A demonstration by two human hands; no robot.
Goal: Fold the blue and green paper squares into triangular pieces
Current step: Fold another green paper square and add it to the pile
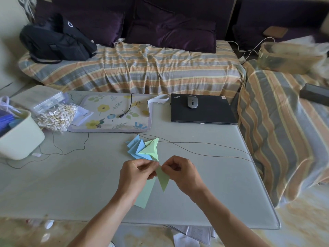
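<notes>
Two bare forearms enter the head view from the bottom edge, each ending in a bare hand. The left hand and the right hand carry no rings, watch, bracelet or glove. No sleeve shows on either arm up to the frame's lower border. The fingernails that show are short and unpainted. The rest of the person is out of view.
</notes>
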